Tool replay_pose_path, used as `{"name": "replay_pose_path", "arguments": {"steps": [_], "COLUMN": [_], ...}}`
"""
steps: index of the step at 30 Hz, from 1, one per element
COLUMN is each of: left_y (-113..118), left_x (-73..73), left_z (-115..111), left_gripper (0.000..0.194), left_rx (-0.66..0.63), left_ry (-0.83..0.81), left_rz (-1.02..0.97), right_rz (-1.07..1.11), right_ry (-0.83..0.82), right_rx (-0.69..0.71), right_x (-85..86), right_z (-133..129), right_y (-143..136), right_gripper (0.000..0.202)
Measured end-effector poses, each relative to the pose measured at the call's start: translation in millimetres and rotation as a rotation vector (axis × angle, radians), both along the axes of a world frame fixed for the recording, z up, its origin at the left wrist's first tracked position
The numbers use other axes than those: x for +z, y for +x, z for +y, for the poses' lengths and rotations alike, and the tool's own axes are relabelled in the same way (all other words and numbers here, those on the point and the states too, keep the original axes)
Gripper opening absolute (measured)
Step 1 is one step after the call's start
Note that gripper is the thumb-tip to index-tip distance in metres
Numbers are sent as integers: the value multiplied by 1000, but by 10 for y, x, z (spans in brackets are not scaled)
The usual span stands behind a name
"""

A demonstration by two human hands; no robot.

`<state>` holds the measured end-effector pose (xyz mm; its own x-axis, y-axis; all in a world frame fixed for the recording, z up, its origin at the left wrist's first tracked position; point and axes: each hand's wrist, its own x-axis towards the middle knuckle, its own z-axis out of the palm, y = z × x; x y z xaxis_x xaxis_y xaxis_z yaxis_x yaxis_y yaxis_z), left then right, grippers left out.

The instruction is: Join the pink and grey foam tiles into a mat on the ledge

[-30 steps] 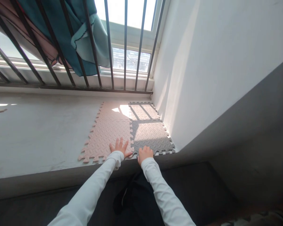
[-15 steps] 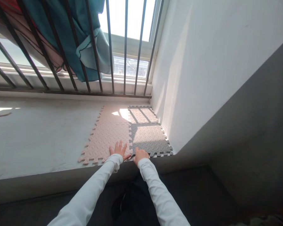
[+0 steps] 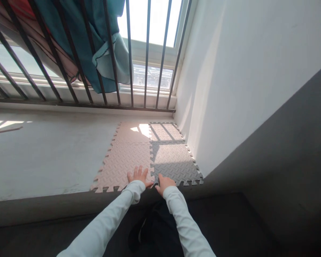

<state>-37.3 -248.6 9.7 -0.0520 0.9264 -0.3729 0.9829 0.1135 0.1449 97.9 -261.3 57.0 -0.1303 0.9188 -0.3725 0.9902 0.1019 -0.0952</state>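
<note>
My left hand (image 3: 139, 175) lies flat with spread fingers on the near pink foam mat tile (image 3: 128, 160), close to its right edge. Beside it, my right hand (image 3: 166, 183) is closed at the near left corner of the grey foam mat tile (image 3: 173, 162), thumb and forefinger pinching its edge. The seam between these two tiles runs just left of my right hand. Behind them lie a second pink tile (image 3: 125, 132) and a second grey tile (image 3: 167, 132), which adjoin the near ones along toothed edges.
The tiles rest on a pale ledge (image 3: 56, 160), against a white wall (image 3: 230, 89) on the right. Dark railing bars (image 3: 130, 53) stand at the back before a window, with a teal curtain (image 3: 96, 46) behind them. A thin strip (image 3: 6, 130) lies far left.
The view has shifted, so everything sits slightly farther right and lower. My right forefinger and thumb now show more clearly around the grey tile's corner. My left hand stays flat on the pink tile.
</note>
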Motion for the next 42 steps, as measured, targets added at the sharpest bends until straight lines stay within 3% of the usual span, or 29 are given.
{"name": "replay_pose_path", "arguments": {"steps": [3, 6, 9, 16, 23, 33, 38, 42], "left_y": [13, 22, 38, 55, 32, 30, 38, 43], "left_x": [-17, -41, -34, 43, 12, -148, -221, -182], "left_z": [54, 94, 123, 191, 169, 172, 185, 170], "left_gripper": [79, 83, 86, 89, 89, 82, 80, 82], "left_rx": [10, 12, 30, 16, -4, 3, 16, 21], "left_ry": [-50, -65, -47, -84, -45, 10, 40, 34], "left_rz": [-6, -25, -43, -36, -37, -15, 14, 5], "right_rz": [-4, -17, -16, -43, -58, -82, -62, -9], "right_ry": [50, 124, 51, -40, 6, 59, 54, 8], "right_rx": [-57, -116, -157, -158, -155, -146, -168, -190], "right_x": [2, -44, -113, -169, -252, -339, -321, -262], "right_z": [30, 75, 129, 210, 165, 126, 143, 171], "right_y": [44, 56, 43, -11, -22, -41, -77, -116], "right_gripper": [34, 44, 59, 62, 60, 57, 54, 52]}}
